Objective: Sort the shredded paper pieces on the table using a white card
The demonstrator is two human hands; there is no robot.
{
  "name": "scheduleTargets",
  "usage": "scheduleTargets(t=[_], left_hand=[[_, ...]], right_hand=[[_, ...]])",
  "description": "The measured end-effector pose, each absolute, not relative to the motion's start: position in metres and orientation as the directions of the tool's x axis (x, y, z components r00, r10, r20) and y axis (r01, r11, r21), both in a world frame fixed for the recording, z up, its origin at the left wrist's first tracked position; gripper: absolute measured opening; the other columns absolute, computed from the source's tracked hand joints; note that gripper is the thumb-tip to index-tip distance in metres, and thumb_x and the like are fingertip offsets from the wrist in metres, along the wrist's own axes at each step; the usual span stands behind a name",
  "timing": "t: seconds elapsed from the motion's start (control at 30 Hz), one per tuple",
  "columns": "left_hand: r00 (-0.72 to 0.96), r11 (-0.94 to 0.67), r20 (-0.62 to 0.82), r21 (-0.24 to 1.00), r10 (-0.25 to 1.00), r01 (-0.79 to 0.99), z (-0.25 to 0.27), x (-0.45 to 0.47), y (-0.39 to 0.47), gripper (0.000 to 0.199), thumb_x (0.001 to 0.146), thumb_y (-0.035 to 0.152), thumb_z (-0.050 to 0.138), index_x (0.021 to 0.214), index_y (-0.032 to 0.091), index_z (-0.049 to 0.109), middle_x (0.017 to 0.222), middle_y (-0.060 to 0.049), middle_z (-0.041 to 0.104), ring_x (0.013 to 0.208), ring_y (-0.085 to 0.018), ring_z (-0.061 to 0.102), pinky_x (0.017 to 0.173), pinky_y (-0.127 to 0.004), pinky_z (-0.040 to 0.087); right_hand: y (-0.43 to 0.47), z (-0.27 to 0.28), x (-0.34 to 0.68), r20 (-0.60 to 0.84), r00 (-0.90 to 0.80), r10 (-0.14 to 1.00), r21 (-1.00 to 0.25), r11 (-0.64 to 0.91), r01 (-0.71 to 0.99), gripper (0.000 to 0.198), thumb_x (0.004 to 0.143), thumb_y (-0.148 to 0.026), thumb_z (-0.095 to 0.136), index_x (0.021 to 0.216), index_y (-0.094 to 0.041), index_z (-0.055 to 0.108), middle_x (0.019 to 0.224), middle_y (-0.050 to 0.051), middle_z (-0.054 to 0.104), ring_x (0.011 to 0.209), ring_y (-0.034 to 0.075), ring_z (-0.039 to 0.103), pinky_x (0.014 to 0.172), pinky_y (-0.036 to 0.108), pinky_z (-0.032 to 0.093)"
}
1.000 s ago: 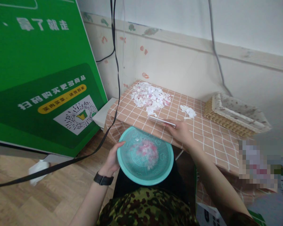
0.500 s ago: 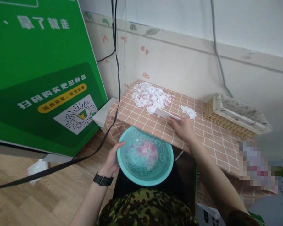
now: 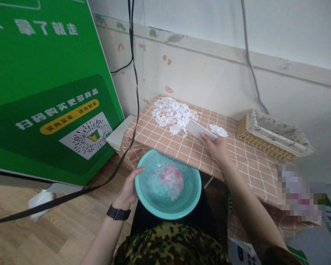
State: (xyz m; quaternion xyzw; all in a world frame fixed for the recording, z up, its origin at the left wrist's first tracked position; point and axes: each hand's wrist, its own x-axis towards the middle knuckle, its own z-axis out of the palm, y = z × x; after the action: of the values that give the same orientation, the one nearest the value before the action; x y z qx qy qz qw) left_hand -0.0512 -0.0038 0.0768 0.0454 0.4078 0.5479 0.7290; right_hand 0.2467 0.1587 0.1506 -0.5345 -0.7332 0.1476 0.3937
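My left hand (image 3: 129, 189) grips the left rim of a turquoise plastic colander (image 3: 147, 204), fingers mostly hidden beneath it. The colander is held level below the table's front edge, with pink and whitish scraps (image 3: 169, 180) inside. In my right hand (image 3: 216, 147) is a flat white card-like piece (image 3: 200, 131), pinched at its right end just above the table. Its left end is close to a heap of white and pink paper scraps (image 3: 173, 114). A smaller clump of white scraps (image 3: 218, 130) lies beyond my right hand.
A brown checked cloth (image 3: 160, 141) covers the table against the wall. On its right stands a lined wicker basket (image 3: 264, 141). A black strap (image 3: 113, 178) hangs across the left side, before a green panel (image 3: 44, 66). At right is a blurred patch (image 3: 299, 195).
My right hand has moved the white piece slightly right, away from the heap's edge, and more of its flat face shows. The colander stays in my left hand; the view has shifted a little.
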Motion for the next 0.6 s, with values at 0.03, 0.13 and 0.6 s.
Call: scheduleTargets(t=[0.03, 0.13, 0.6], left_hand=[[0.066, 0.396, -0.546, 0.512, 0.835, -0.762, 0.0771, -0.0510, -0.0036, 0.020, 0.073, 0.024, 0.063, 0.085, 0.010, 0.069, 0.073, -0.009, 0.074, 0.067, -0.023, 0.068, 0.071, -0.034, 0.052], [0.055, 0.392, -0.557, 0.507, 0.829, -0.768, 0.0772, -0.0506, -0.0029, 0.017, 0.073, 0.024, 0.064, 0.082, 0.010, 0.069, 0.071, -0.008, 0.074, 0.063, -0.021, 0.067, 0.068, -0.032, 0.052], [0.056, 0.386, -0.552, 0.503, 0.832, -0.774, 0.0751, -0.0509, -0.0040, 0.017, 0.072, 0.024, 0.064, 0.082, 0.011, 0.069, 0.071, -0.007, 0.073, 0.061, -0.020, 0.067, 0.066, -0.032, 0.052]], right_hand=[[0.1578, 0.1509, 0.2455, 0.432, -0.105, 0.896, -0.632, 0.383, 0.674, 0.038, 0.082, -0.050, 0.051, 0.078, -0.014, 0.064, 0.066, 0.004, 0.062, 0.062, 0.017, 0.055, 0.057, 0.029, 0.041], [0.1543, 0.1512, 0.2416, 0.421, -0.107, 0.901, -0.607, 0.368, 0.705, 0.040, 0.081, -0.051, 0.052, 0.068, -0.014, 0.061, 0.056, 0.001, 0.055, 0.051, 0.013, 0.047, 0.049, 0.027, 0.035], [0.1548, 0.1600, 0.2358, 0.331, -0.144, 0.933, -0.606, 0.327, 0.726, 0.047, 0.077, -0.056, 0.053, 0.053, -0.016, 0.051, 0.046, -0.002, 0.042, 0.044, 0.009, 0.037, 0.042, 0.024, 0.027]])
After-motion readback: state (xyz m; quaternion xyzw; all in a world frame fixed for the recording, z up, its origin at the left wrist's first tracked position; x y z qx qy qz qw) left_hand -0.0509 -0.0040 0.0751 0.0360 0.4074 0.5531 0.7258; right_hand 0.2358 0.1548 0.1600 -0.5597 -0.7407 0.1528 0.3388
